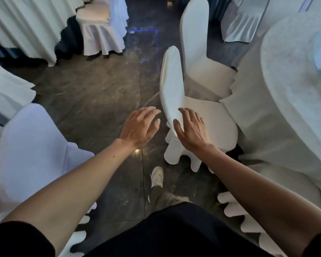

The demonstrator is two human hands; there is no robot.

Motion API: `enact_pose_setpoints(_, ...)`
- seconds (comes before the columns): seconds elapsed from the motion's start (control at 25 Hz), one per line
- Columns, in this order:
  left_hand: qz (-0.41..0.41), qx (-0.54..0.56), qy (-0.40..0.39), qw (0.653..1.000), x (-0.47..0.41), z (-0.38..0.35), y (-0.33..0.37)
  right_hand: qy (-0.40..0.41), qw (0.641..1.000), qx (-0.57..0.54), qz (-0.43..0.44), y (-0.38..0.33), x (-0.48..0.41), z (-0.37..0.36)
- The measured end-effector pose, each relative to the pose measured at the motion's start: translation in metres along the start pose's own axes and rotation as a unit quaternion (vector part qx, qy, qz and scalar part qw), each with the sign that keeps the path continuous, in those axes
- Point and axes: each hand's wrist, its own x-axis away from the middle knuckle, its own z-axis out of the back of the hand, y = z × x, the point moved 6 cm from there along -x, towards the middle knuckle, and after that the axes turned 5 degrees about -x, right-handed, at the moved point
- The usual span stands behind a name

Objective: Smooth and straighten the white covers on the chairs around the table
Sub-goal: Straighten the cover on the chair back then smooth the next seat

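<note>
Head view showed a person leaning over a covered chair [193,115] drawn up to the round surface [289,86] at three o'clock. The right hand [192,129] lay on the chair cover where back met seat, fingers spread, thumb hooked round the near edge of the back; its grip looked loose, pressing the cloth and not pinching it. The left hand [140,127] hung just beside the back at its nine o'clock, open, fingers relaxed, touching nothing that I could see.

As I judged it, work on this chair was only beginning. The cloth on the back showed faint creases along its length, and the skirt [178,153] bunched in uneven folds at the near legs, so the smoothing was not finished. A second chair [198,45] stood just beyond at twelve o'clock, its cover taut and fairly flat; whether it had been tended I could not tell. Another chair [32,145] stood at eight o'clock, with a scalloped hem [235,208] at four o'clock, near the person's right arm. More covered chairs and draped tables stood well apart at ten and eleven o'clock. Most of the round, by my reckoning, was left to do. One pale shoe [157,177] stood on the dark floor [93,101].
</note>
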Motion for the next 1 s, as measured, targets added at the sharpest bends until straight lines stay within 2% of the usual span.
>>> enact_pose_setpoints(0.32, -0.052, -0.022, -0.030, 0.998, -0.150, -0.022, -0.075, 0.025, 0.998, -0.033, -0.048, 0.029, -0.161, -0.027)
enact_pose_setpoints(0.52, -0.104, -0.010, -0.050, 0.993, -0.220, -0.041, -0.103, 0.026, 0.995, -0.025, -0.090, 0.049, -0.212, -0.039)
enact_pose_setpoints(0.6, -0.133, 0.010, -0.066, 0.989, -0.254, -0.052, -0.116, 0.034, 0.990, -0.024, -0.134, 0.063, -0.233, -0.042)
enact_pose_setpoints(0.84, -0.256, 0.033, -0.091, 0.962, -0.352, -0.092, -0.144, 0.098, 0.959, -0.005, -0.266, 0.081, -0.282, -0.055)
enact_pose_setpoints(1.0, -0.379, 0.068, -0.146, 0.911, -0.392, -0.112, -0.152, 0.171, 0.904, -0.009, -0.392, 0.069, -0.295, -0.071)
